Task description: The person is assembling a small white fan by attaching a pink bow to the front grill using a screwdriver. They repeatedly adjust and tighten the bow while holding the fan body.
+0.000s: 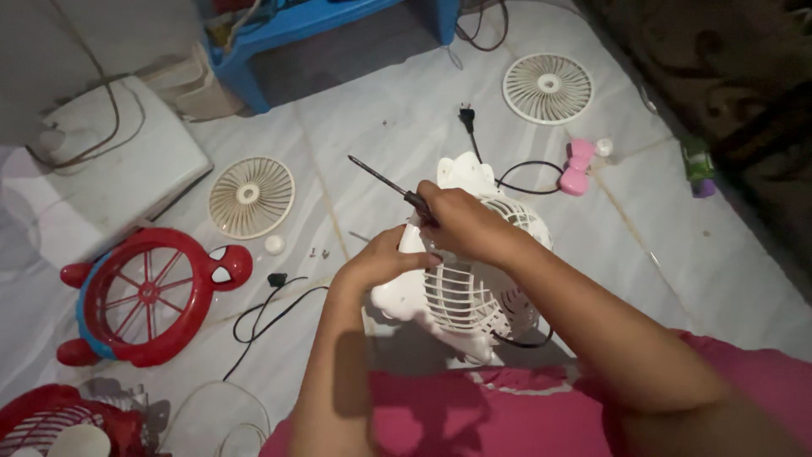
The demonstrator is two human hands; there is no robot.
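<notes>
I see left hand (pixel 385 258) clamped on white fan housing (pixel 465 271) above my lap | right hand (pixel 461 222) fisted round screwdriver (pixel 389 184), tip pointing up-left | red fan shell (pixel 148 296) left | cream grille (pixel 251 196) beyond | second grille (pixel 548 88) far right

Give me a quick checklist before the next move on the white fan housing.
1. Left hand steadying the white fan housing: ok.
2. Right hand holding the screwdriver: ok.
3. Screwdriver tip seated on a fastener: not ok, it points up and away.
4. Loose screws on the floor in view: ok.
5. Black cord unplugged, plug lying free: ok.
6. Remaining fasteners in housing: cannot tell.
</notes>
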